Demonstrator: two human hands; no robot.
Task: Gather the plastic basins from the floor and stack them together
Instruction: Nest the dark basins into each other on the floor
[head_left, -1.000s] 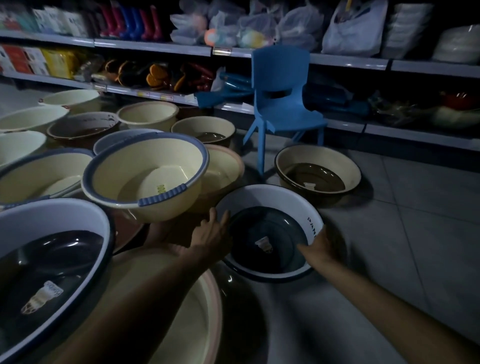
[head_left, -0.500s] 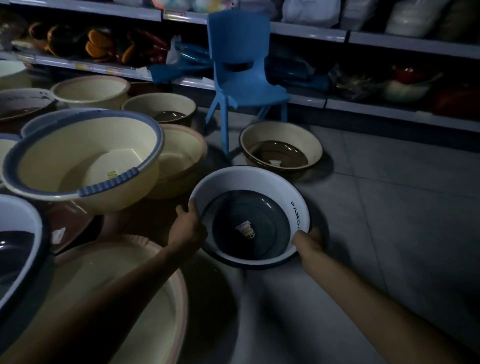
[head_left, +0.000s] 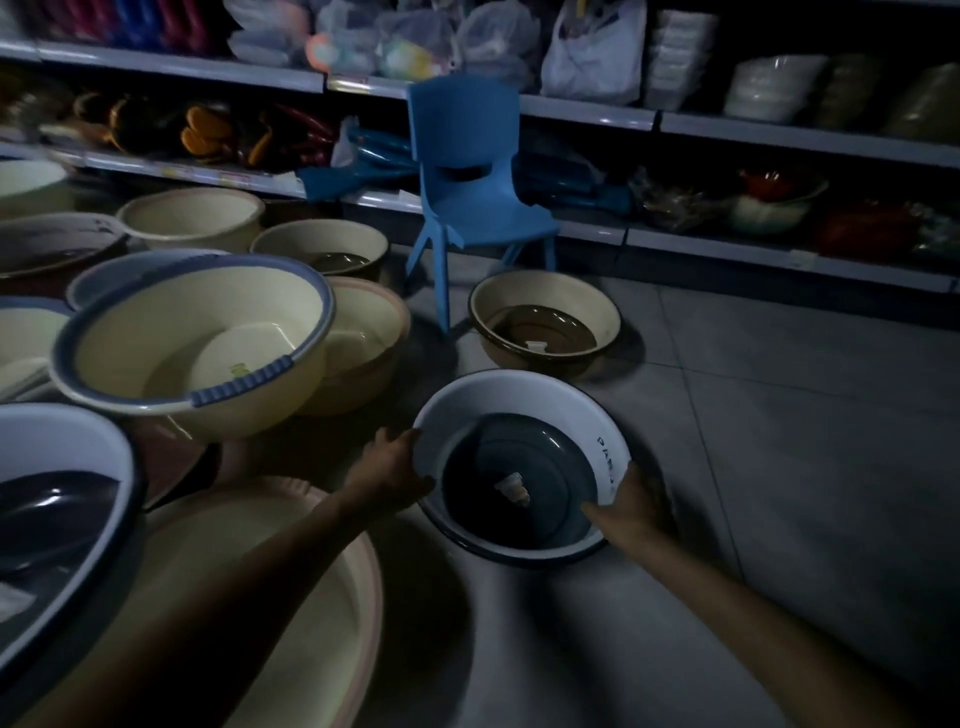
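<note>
A white basin with a dark blue bottom is tilted toward me, low over the grey floor. My left hand grips its left rim. My right hand grips its right rim, thumb inside. A cream basin with a brown bottom sits on the floor just behind it. To the left, a cream basin with a blue rim rests tilted on other basins. A large cream basin with a pink rim lies under my left forearm. A white and dark basin is at the left edge.
A blue plastic chair stands against the shelving at the back. Several more cream basins crowd the floor at the left. Bare grey tiles stretch to the right.
Both hands went from touching the white basin's rim to gripping it, and the basin tilted up off the floor. My view shifted slightly.
</note>
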